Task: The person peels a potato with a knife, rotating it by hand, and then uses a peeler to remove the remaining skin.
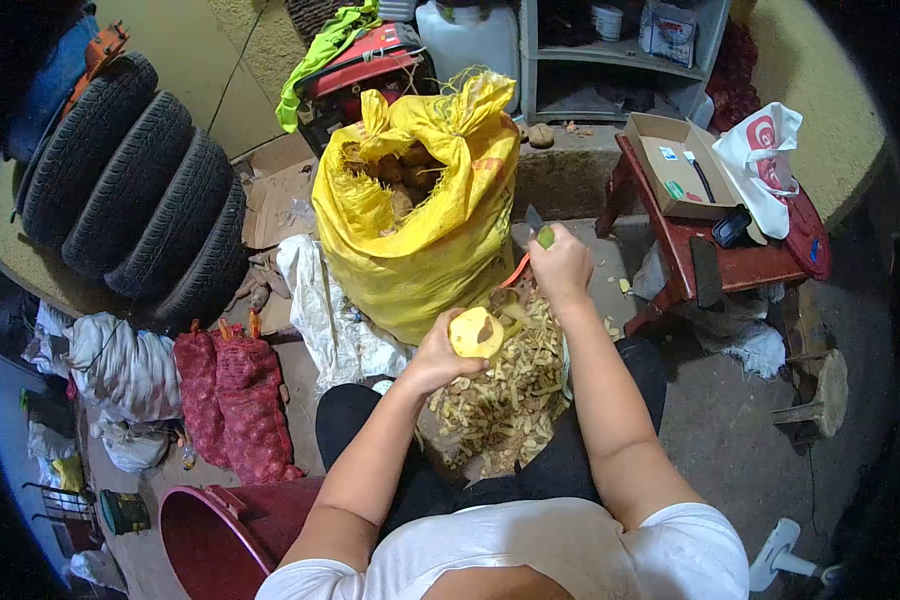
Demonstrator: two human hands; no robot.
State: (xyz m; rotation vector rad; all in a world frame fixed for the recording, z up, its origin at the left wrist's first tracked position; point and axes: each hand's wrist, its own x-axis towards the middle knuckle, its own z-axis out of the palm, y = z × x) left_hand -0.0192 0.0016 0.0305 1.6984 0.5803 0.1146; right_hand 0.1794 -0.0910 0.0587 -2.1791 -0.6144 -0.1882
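My left hand (438, 357) is closed around a peeled, pale yellow potato (468, 338) with a brown patch of skin on it. Up and to the right, my right hand (562, 268) grips a small knife with a green handle (545, 237), its blade pointing away from me. A thin orange strip (515, 270) shows just left of that hand. Beneath both hands, a heap of potato peels (500, 415) spreads between my knees. Directly ahead stands a yellow sack (420, 270), torn at the top, with unpeeled potatoes (405, 180) inside.
A maroon bucket (280, 515) stands by my left side, near red net bags of onions (232, 405). Several tires (160, 190) lean at the left wall. On the right, a red stool (760, 262) bears a cardboard box (673, 160). Grey shelves (620, 90) stand behind.
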